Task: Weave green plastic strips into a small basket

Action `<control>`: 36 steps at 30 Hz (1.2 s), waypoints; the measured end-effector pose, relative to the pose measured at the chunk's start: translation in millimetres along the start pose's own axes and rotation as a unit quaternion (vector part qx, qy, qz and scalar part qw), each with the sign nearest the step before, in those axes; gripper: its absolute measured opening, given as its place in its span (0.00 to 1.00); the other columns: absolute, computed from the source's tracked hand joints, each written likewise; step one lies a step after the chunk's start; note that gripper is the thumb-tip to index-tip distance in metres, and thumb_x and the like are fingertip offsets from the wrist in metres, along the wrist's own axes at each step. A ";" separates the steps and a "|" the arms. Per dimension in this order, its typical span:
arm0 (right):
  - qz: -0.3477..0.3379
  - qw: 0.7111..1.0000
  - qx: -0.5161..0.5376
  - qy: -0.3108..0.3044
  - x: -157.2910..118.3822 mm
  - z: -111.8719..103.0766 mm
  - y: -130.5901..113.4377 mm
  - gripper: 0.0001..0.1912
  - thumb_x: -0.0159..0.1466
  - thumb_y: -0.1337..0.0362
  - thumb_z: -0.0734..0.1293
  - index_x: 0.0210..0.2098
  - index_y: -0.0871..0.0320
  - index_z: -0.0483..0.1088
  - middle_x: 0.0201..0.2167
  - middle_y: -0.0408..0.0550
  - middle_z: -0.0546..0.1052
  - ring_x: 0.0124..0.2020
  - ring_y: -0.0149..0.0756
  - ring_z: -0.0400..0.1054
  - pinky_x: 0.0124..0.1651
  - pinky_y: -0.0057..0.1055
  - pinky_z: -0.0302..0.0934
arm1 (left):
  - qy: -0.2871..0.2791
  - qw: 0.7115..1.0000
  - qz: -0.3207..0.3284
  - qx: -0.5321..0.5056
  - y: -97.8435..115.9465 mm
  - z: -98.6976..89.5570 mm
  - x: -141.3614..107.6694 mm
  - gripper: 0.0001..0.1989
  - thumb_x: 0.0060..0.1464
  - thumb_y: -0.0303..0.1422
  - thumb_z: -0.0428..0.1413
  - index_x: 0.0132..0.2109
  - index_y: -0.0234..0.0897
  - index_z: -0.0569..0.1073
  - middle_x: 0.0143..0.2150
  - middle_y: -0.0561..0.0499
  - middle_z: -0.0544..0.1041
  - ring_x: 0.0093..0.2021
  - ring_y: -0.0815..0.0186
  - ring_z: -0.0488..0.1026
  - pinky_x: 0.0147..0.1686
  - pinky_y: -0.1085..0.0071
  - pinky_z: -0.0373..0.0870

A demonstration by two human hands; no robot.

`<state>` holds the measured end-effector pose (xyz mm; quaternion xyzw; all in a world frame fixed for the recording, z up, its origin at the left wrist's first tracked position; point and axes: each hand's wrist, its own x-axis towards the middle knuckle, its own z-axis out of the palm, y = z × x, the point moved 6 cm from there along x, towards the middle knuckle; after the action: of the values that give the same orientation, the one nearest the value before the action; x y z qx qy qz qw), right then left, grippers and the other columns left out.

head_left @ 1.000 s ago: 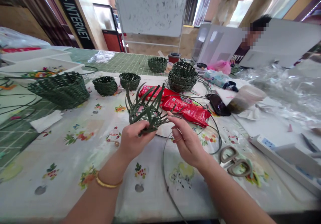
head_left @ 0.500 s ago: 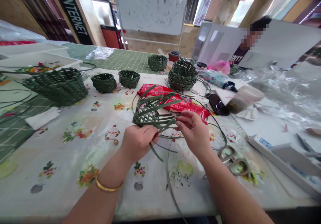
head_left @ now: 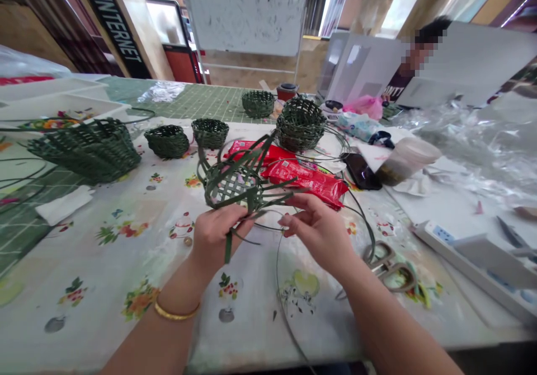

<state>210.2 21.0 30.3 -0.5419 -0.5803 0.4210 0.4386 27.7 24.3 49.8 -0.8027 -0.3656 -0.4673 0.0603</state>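
A partly woven green basket (head_left: pixel 235 187) has a lattice base and loose flat strips standing out around it. My left hand (head_left: pixel 220 232) is closed on its near edge, thumb on top, with strip ends poking out below the fingers. At the basket's right side, my right hand (head_left: pixel 316 226) has thumb and fingers drawn together at a thin green strand (head_left: pixel 268 212). The tip of a flat strip meets its index finger. Just behind the basket lie red packets (head_left: pixel 308 182).
Finished green baskets (head_left: pixel 168 141) stand along the back, with a bigger one (head_left: pixel 90 148) at left. Scissors (head_left: pixel 390 266) lie beside my right forearm. Further right are a phone (head_left: pixel 361 170), a plastic cup (head_left: pixel 409 159) and a power strip (head_left: pixel 470 263). A person (head_left: pixel 413 64) is at the back right.
The basket has turned and shifted left in my left hand, its loose strips now pointing more upward. My right fingers have moved off the strips they were touching to the thin strand.
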 end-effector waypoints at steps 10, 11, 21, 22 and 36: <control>-0.324 0.870 -0.337 0.159 -13.1 2.8 -30.1 0.10 0.63 0.68 0.62 0.42 0.58 0.70 0.41 0.53 0.75 0.44 0.40 0.68 0.48 0.38 0.63 | -0.055 0.865 -0.446 -0.223 -44.7 18.9 -21.2 0.10 0.45 0.39 0.62 0.29 0.37 0.75 0.21 0.55 0.75 0.19 0.68 0.74 0.20 0.75 0.72; -0.308 0.869 -0.345 0.178 -10.5 -1.7 -28.9 0.11 0.62 0.66 0.63 0.44 0.59 0.70 0.43 0.55 0.74 0.46 0.42 0.67 0.50 0.40 0.61 | -0.064 0.853 -0.459 -0.239 -44.9 20.0 -21.2 0.10 0.44 0.39 0.63 0.28 0.36 0.75 0.20 0.56 0.74 0.17 0.68 0.73 0.18 0.75 0.71; -0.103 0.930 -0.329 -0.125 10.3 18.4 6.3 0.13 0.66 0.64 0.57 0.31 0.57 0.71 0.26 0.44 0.75 0.27 0.30 0.67 0.32 0.26 0.55 | -0.038 0.775 -0.516 -0.363 -45.3 21.4 -15.6 0.12 0.41 0.36 0.64 0.28 0.30 0.75 0.23 0.51 0.77 0.13 0.68 0.71 0.13 0.75 0.67; -0.085 0.922 -0.343 -0.155 9.8 20.9 9.2 0.13 0.65 0.65 0.57 0.29 0.57 0.70 0.26 0.44 0.75 0.27 0.30 0.66 0.31 0.26 0.54 | -0.041 0.774 -0.519 -0.360 -44.7 22.8 -16.1 0.12 0.41 0.36 0.64 0.28 0.30 0.75 0.24 0.51 0.78 0.13 0.69 0.70 0.13 0.75 0.66; -0.018 0.993 -0.106 -0.053 12.7 21.4 15.8 0.15 0.60 0.51 0.64 0.31 0.58 0.70 0.23 0.42 0.71 0.23 0.29 0.61 0.28 0.27 0.54 | -0.099 0.735 -0.522 -0.421 -37.4 31.8 -20.9 0.12 0.43 0.36 0.64 0.24 0.34 0.71 0.06 0.61 0.60 0.05 0.76 0.54 0.12 0.76 0.63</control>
<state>193.3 34.3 10.1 -0.5515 -0.6539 0.3771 0.3550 20.0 54.2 6.3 -0.4710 -0.4971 -0.4497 -0.5734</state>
